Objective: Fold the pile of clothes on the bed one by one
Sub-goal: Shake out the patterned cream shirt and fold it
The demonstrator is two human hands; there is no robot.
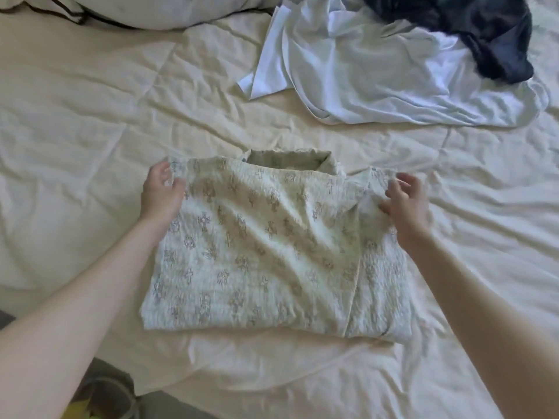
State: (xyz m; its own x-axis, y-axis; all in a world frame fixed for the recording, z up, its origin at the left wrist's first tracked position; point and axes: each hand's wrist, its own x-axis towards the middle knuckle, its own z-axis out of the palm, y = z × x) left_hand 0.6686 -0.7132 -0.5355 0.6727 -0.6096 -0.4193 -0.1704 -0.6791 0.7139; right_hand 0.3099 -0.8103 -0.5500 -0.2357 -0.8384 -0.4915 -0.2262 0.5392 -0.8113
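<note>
A cream shirt printed with small crosses lies partly folded on the bed, collar toward the far side. My left hand pinches its upper left corner. My right hand grips the upper right shoulder, where a folded-in panel runs down the right side. A white garment lies crumpled at the far right of the bed, and a dark navy garment sits on top of it.
The cream bedsheet is wrinkled all around. A pillow with dark trim lies at the far left. The bed's near edge drops to the floor at bottom left, where a round container stands.
</note>
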